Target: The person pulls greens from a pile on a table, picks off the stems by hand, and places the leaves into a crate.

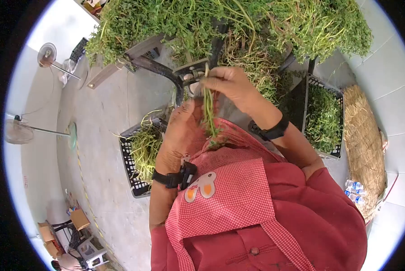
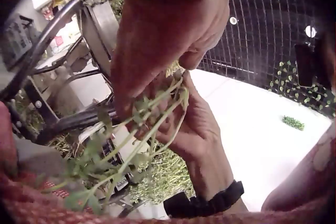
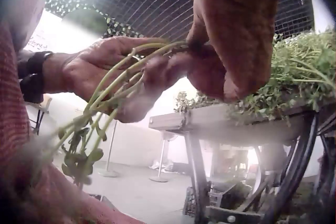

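My right hand (image 1: 229, 86) pinches the cut ends of a small bunch of green stems (image 1: 208, 113), fingers curled tight around them just below the black metal frame (image 1: 166, 72) of the desk. My left hand (image 1: 182, 135) lies against the same bunch lower down, its fingers bent around the stalks from behind; the leafy tips hang toward my checked apron (image 1: 229, 198). In the right wrist view the stems (image 3: 113, 90) fan out between both hands, and the leaves (image 3: 79, 158) droop loose and unsupported. In the left wrist view my left fingers (image 2: 157, 40) overlap the right hand (image 2: 197, 124) around the stalks (image 2: 139, 140).

Risks, as I judge them: the stalks look thin and soft, so too hard a pinch could bruise or snap them at the grip. The bunch is splayed, not aligned; a loosened finger could let outer stems slide out and fall toward the black crate (image 1: 137, 158) or the floor (image 1: 98, 117). The heap of greens (image 1: 238, 22) on the desk lies just beyond my right hand, so its strands could snag the bunch.
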Tool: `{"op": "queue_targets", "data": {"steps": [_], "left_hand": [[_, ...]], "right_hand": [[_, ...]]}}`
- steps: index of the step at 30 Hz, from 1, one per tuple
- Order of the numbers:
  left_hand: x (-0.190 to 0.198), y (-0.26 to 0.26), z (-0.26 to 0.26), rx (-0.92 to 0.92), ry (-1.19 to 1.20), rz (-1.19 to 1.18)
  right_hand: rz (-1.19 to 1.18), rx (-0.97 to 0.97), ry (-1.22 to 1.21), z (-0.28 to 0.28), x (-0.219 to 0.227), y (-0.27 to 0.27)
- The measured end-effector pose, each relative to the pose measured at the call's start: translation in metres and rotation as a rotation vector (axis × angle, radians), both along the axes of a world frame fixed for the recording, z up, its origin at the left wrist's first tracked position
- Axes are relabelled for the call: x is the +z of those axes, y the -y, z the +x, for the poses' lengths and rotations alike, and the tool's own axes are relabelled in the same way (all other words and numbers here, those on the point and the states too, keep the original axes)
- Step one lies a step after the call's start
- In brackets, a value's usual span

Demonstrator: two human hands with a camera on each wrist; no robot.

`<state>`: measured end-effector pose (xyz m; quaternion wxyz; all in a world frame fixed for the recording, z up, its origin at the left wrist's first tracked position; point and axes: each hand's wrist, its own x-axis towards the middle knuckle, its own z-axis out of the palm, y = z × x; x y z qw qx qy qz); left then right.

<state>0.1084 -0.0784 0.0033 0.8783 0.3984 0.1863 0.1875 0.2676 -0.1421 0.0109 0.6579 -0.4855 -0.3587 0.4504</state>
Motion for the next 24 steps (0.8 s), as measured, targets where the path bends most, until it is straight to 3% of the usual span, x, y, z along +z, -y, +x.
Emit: {"op": "queue_targets", "data": {"steps": [1, 13, 17, 24], "left_hand": [[-0.008, -0.005, 0.002, 0.006, 0.009, 0.090], [-0.019, -0.011, -0.004, 0.166, -0.160, 0.601], [-0.016, -0.004, -0.002, 0.100, -0.204, 0.582], [-0.014, 0.006, 0.008, 0.273, -0.154, 0.781]], "right_hand": [[0.080, -0.104, 0.044, 0.004, -0.007, -0.004], [0.116, -0.232, 0.044, 0.014, -0.013, 0.001], [0.111, -0.224, 0.073, 0.013, -0.011, 0.002], [0.060, -0.220, 0.189, 0.007, -0.014, 0.004]]}}
